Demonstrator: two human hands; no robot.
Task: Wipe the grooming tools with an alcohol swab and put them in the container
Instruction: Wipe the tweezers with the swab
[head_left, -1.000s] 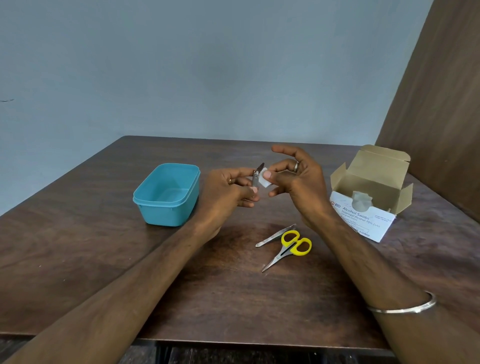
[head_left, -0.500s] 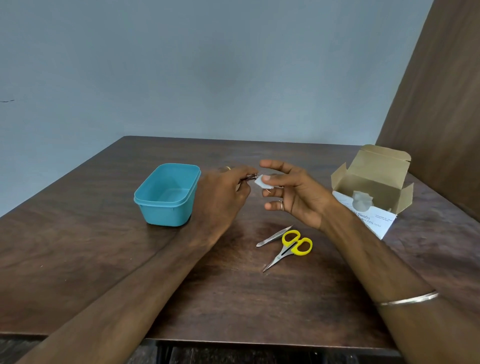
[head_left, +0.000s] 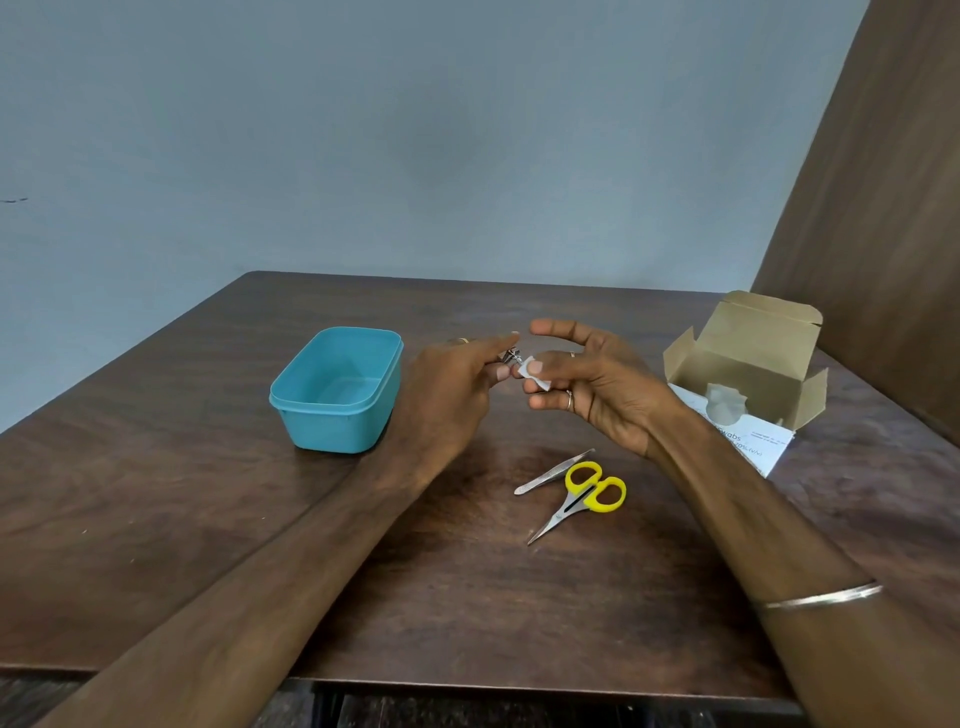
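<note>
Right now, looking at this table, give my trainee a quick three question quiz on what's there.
1. True or false: the teal container already holds a tool.
2. Which hand pinches the white swab? A) left hand B) right hand
3. Fill in: the tweezers lie on the table beside the yellow-handled ____.

Key: 1 false, nothing shows inside it. 2 B; the left hand holds a small metal tool. 3 scissors.
</note>
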